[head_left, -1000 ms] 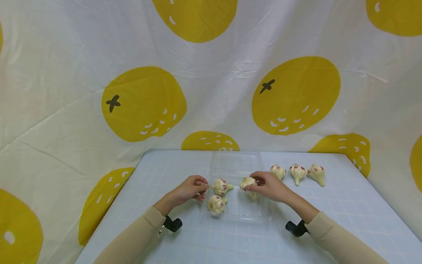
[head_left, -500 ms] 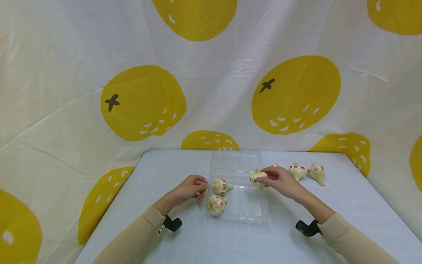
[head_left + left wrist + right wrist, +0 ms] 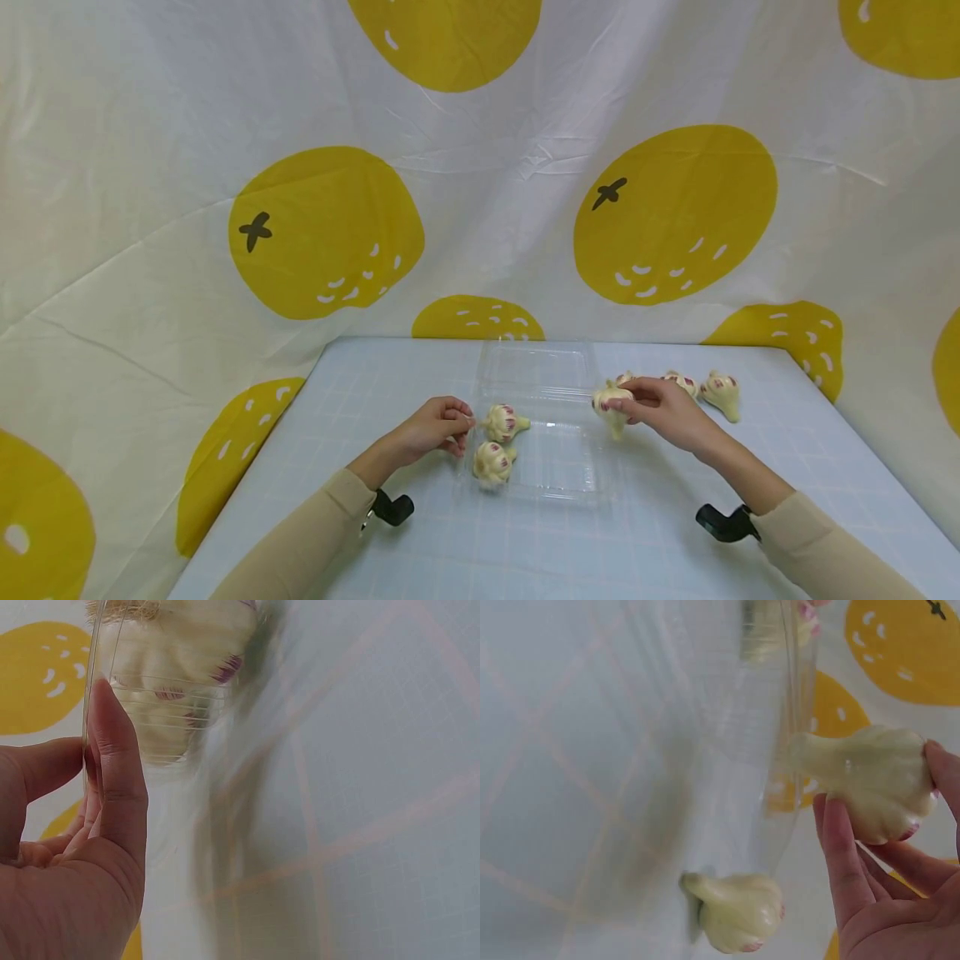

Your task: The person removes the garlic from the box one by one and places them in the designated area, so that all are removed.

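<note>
My right hand (image 3: 663, 410) grips a garlic bulb (image 3: 611, 402) over the right edge of a clear plastic clamshell container (image 3: 558, 479). In the right wrist view the held garlic bulb (image 3: 877, 780) sits between thumb and fingers, its stem pointing at the container wall. My left hand (image 3: 433, 429) pinches the container's left rim between thumb and finger, as the left wrist view shows with the hand (image 3: 90, 825) at the thin clear edge. Inside the container, on its left side, lie two garlic bulbs, a rear one (image 3: 502, 423) and a front one (image 3: 492, 462).
The container's lid (image 3: 534, 367) lies open toward the back. To the right on the pale blue checked table (image 3: 420, 542) lie more garlic bulbs: one at the right end (image 3: 722, 392), one beside it (image 3: 681, 383), and another partly hidden behind my right hand. A patterned cloth (image 3: 495, 208) hangs behind.
My right hand has moved right with the garlic bulb, from above the inside of the container to its right edge. The left hand has stayed at the left rim.
</note>
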Tool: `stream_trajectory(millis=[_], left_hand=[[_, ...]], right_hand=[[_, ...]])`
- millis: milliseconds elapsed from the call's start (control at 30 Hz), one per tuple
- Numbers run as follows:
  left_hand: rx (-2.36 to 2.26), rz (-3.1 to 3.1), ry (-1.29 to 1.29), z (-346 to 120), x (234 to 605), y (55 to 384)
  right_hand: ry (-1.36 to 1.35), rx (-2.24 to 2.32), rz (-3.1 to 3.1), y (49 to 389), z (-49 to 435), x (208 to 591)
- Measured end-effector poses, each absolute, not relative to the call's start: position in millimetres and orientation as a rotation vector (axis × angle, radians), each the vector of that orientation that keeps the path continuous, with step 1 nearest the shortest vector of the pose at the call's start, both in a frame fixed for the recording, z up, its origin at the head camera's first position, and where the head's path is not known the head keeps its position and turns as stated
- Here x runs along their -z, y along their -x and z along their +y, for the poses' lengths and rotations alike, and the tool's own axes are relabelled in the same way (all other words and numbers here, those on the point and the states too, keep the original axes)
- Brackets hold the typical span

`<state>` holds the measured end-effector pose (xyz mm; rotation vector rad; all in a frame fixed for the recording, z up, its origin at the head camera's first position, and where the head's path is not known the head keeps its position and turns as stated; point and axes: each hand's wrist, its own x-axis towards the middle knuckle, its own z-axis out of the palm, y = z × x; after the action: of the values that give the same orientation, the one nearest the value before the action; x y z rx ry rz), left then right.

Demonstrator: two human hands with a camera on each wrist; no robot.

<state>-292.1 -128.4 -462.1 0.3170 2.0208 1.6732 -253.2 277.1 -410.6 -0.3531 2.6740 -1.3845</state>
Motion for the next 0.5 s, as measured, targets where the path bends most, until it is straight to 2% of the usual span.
stream_trajectory(millis=[267, 500], left_hand=[[-1.663, 2.022, -0.318, -128, 461, 293], [-1.655, 2.029, -0.298, -128, 461, 293]], right_hand=[[0.376, 1.371, 2.684, 247, 291, 422], [0.269, 1.286, 2.756, 246, 300, 429]])
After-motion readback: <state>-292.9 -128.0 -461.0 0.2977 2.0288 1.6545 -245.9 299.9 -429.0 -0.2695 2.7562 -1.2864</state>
